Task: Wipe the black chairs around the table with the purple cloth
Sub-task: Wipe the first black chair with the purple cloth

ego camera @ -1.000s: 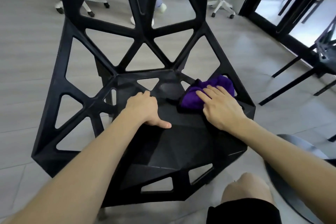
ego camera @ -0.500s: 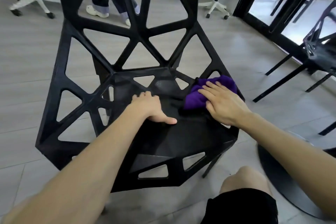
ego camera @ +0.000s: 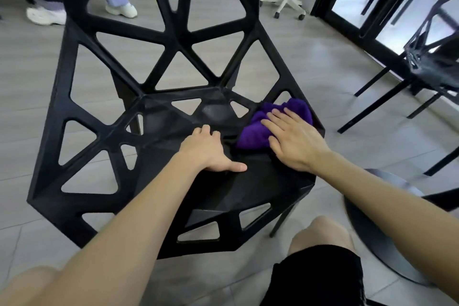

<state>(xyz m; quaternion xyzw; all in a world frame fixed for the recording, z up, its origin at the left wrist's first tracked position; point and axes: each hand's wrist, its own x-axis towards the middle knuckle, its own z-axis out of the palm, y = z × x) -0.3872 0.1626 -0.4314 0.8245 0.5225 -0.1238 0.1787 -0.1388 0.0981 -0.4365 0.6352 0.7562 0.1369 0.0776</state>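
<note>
Head view looks down on one black chair [ego camera: 258, 189], a faceted shell of thick struts and triangular cut-outs that fills most of the floor space in sight, its backrest rising away from the person bent over it. It stands clear of the other furniture, I would guess so that every side can be reached. A second black chair [ego camera: 432, 67] waits beyond its right side, by the glass doors, and a round dark base [ego camera: 372, 243], probably the table's foot, lies on the floor off its front right corner. Both bare forearms reach in over the chair's front edge. The left hand [ego camera: 208, 151] rests near the middle of the seat, knuckles up, fingers loosely bent with their tips down on the plastic and the thumb laid out flat; it grasps nothing and seems there only to steady the chair against the rubbing. The right hand [ego camera: 295, 141] lies flat at the seat's back right corner, its fingers [ego camera: 270, 125] straight and slightly spread, pressing down instead of pinching, which suits a sliding stroke. Under them sits the purple cloth [ego camera: 255, 131], bunched into a soft, thick, fuzzy wad of deep violet, tucked where the seat meets the right-hand struts, and part of it pokes out past the fingertips toward the backrest.
</note>
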